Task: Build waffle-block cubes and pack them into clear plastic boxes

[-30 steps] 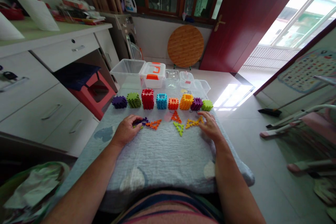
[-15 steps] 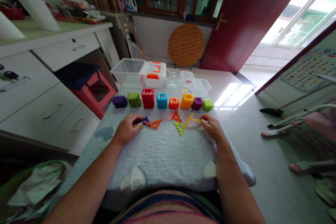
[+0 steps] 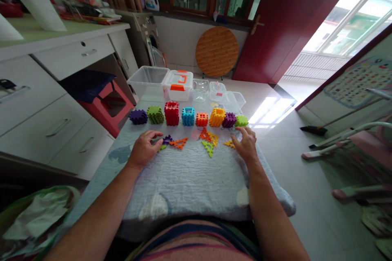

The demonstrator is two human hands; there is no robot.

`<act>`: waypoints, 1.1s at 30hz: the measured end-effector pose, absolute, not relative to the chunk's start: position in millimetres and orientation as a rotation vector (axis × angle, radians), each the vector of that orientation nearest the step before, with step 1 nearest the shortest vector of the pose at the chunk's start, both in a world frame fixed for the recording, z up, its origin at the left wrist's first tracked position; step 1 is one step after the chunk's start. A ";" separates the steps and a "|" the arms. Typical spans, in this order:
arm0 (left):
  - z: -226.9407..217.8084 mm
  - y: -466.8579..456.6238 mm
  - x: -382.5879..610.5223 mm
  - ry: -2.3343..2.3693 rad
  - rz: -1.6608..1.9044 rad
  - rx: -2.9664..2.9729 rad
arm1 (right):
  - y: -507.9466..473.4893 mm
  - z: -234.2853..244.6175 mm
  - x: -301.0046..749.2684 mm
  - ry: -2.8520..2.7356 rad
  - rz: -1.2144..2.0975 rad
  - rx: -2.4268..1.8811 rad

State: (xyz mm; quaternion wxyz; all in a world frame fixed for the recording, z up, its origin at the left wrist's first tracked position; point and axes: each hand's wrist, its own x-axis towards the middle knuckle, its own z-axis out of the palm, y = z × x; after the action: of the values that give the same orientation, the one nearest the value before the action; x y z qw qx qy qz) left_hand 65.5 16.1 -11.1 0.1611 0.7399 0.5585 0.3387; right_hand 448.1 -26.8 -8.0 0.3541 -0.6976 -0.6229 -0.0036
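Observation:
My left hand (image 3: 146,147) rests on the cloth with thumb and fingers apart, beside a purple triangular building piece (image 3: 167,140) and a partly covered green piece (image 3: 162,147). An orange triangle (image 3: 179,143) lies just right of those. Farther right, another orange triangle (image 3: 204,134), a yellow triangle (image 3: 214,139) and a lime triangle (image 3: 208,148) lie close together. My right hand (image 3: 246,143) is open, its fingertips at a yellow piece (image 3: 229,144) lying on the cloth. Behind the hands runs a row of stacked pieces, among them a red stack (image 3: 172,113) and a blue stack (image 3: 188,116).
Clear plastic boxes line the table's far end, including a large open box (image 3: 149,77) and one with an orange-handled lid (image 3: 179,85). A pink stool (image 3: 107,104) stands left of the cloth-covered table (image 3: 190,187). A folding chair (image 3: 358,142) is at the right.
Both hands have loosened their fingers. The yellow piece at my right hand now lies on the cloth, and the other yellow triangle lies flat against the orange one.

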 end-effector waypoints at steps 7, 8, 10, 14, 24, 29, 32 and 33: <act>-10.2 16.2 65.5 1.606 0.938 2.064 | -25.5 -3.9 401.8 -2.080 0.144 -1.718; -10.0 15.8 65.7 1.612 0.936 2.057 | -24.8 -3.9 400.5 -2.095 0.162 -1.713; -9.1 15.0 66.3 1.617 0.928 2.043 | -23.4 -5.3 402.1 -2.066 0.191 -1.686; -8.1 14.4 67.6 1.605 0.914 2.007 | -22.9 -9.5 411.9 -1.900 0.245 -1.568; -9.7 14.1 67.1 1.612 0.909 1.996 | -27.0 -5.0 414.3 -1.757 0.187 -1.591; -9.4 14.2 67.2 1.605 0.920 1.994 | -28.7 -3.9 402.8 -1.780 0.235 -1.522; -10.0 14.3 66.5 1.609 0.916 1.990 | -28.1 -3.0 402.1 -1.765 0.365 -1.453; -10.1 14.2 66.3 1.612 0.916 1.989 | -27.8 -3.0 404.0 -1.759 0.362 -1.455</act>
State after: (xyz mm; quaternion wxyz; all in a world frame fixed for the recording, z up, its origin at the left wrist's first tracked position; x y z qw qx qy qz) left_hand 66.3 14.2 -10.1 0.2097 0.7152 0.5797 0.3293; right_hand 404.0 -27.8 -3.0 0.4034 -0.5762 -0.6962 0.1434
